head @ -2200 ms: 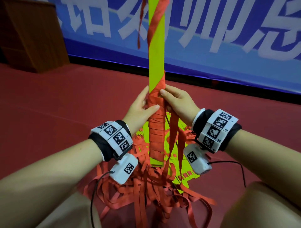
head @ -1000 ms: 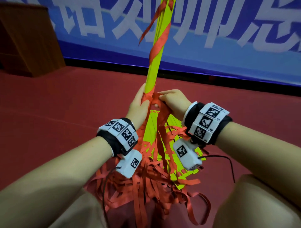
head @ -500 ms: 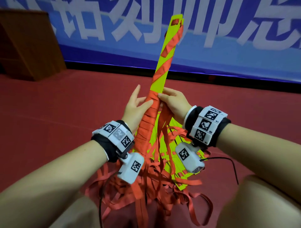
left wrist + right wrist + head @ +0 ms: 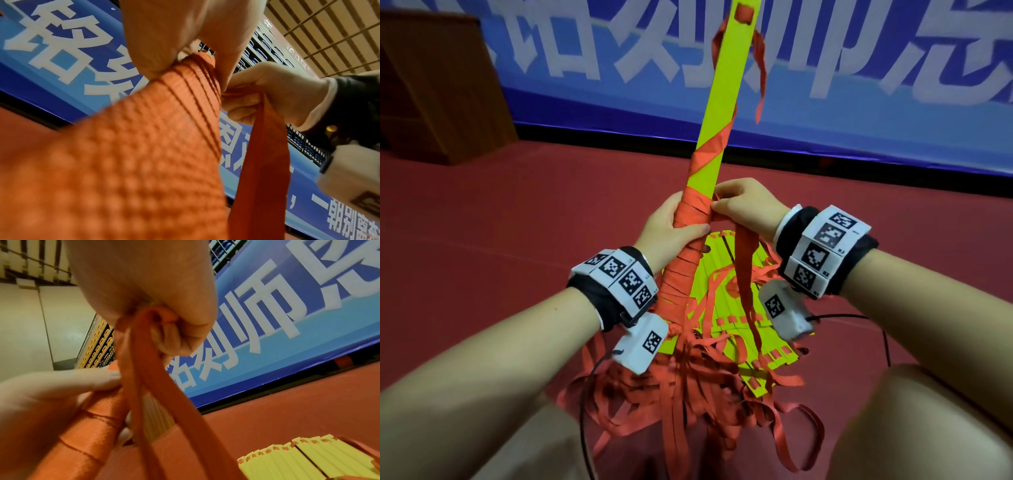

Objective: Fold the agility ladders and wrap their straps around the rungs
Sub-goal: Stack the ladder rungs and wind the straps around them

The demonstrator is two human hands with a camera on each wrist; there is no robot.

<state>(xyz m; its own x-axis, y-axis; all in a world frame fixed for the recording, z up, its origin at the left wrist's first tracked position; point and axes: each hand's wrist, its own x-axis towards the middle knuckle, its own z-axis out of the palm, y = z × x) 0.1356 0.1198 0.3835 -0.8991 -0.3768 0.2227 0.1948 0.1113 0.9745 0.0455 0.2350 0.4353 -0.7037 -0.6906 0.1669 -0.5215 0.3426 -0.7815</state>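
1. Folded rung bundle (image 4: 717,102), yellow-green: one, held up off the floor; long axis near vertical, its top leaning slightly right and away toward the blue banner (image 4: 859,68).
2. Orange strap (image 4: 744,270): tight coils cover the bundle's lower half, two looser diagonal turns sit above them, and a free length hangs from the right hand.
3. Left hand (image 4: 671,229): fingers curled round the wrapped section, thumb lying across the coils.
4. Right hand (image 4: 744,205): just beside the bundle, fingers pinching the strap at the top of the coils.
5. Second stack of rungs (image 4: 726,308): one, lying flat on the red floor (image 4: 517,222) among a tangle of loose orange straps.
6. Change since half a second ago: the bundle stands more upright, its top end reaches the upper frame edge, and the left fingers, then spread, are now closed round it.
7. Wooden cabinet (image 4: 438,89): one, far left.
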